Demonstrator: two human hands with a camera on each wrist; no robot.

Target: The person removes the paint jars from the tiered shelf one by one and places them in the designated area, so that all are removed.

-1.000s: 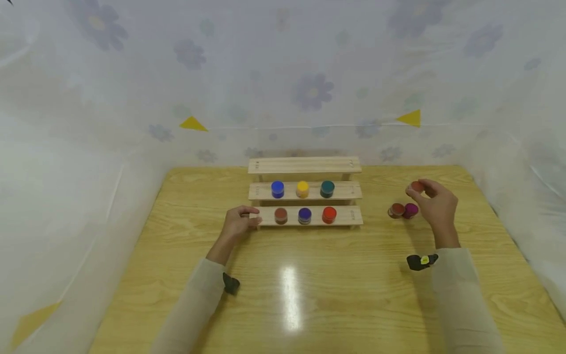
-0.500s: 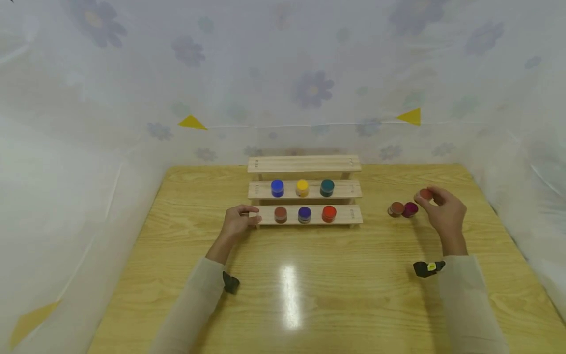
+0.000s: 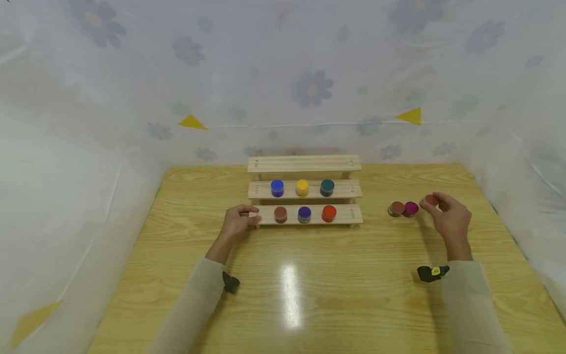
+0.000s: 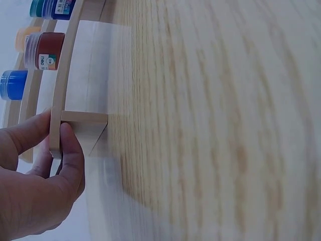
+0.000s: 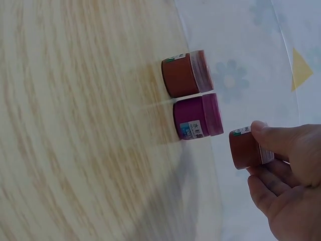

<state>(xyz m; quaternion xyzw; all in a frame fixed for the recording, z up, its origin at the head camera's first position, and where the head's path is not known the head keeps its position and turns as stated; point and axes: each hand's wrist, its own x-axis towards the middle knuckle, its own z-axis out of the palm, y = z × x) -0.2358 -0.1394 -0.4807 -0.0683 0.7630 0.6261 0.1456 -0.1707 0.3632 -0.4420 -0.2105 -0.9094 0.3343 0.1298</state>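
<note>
My left hand (image 3: 238, 222) pinches the left end of the lowest step of a wooden tiered rack (image 4: 59, 95), thumb and fingers on either side of the board. My right hand (image 3: 453, 220) holds a small brown paint jar (image 5: 245, 149) by its lid end, raised above the table. Just left of it stand a magenta paint jar (image 5: 193, 118) and another brown paint jar (image 5: 179, 76), side by side on the table. On the lowest step are a brown jar (image 3: 280, 214), a purple-blue jar (image 3: 304, 214) and a red jar (image 3: 329, 213).
The middle step bears a blue jar (image 3: 277, 188), a yellow jar (image 3: 302, 187) and a dark green jar (image 3: 327, 187). The top step (image 3: 305, 163) is bare wood. Behind the wooden table (image 3: 247, 285) hangs a flowered plastic sheet (image 3: 265, 98) with yellow triangles.
My right hand has moved right and toward me, lowering the brown jar to the right of the magenta one. My left hand keeps its grip on the rack.
</note>
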